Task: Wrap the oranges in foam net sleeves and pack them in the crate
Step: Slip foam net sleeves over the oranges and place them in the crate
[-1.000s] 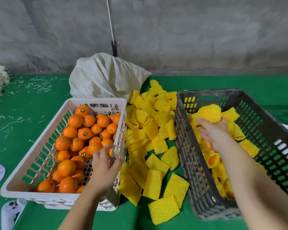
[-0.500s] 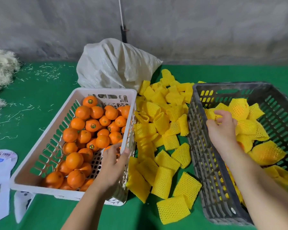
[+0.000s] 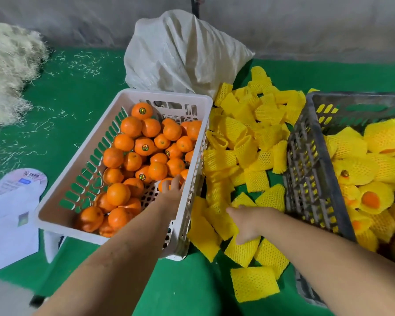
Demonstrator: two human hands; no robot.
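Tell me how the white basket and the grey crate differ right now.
The white basket holds bare oranges; the grey crate holds oranges already in yellow foam net sleeves. The white basket lies left of the loose sleeve pile, the grey crate right of it. The left hand reaches into the white basket; no hand is in the grey crate. Both are slotted plastic bins on the green cloth.

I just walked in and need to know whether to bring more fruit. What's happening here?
A person is packing oranges. The left hand reaches into the white basket and touches a bare orange. The right hand is on a yellow foam net sleeve in the pile between the containers. The grey crate already holds wrapped oranges; plenty of bare ones remain.
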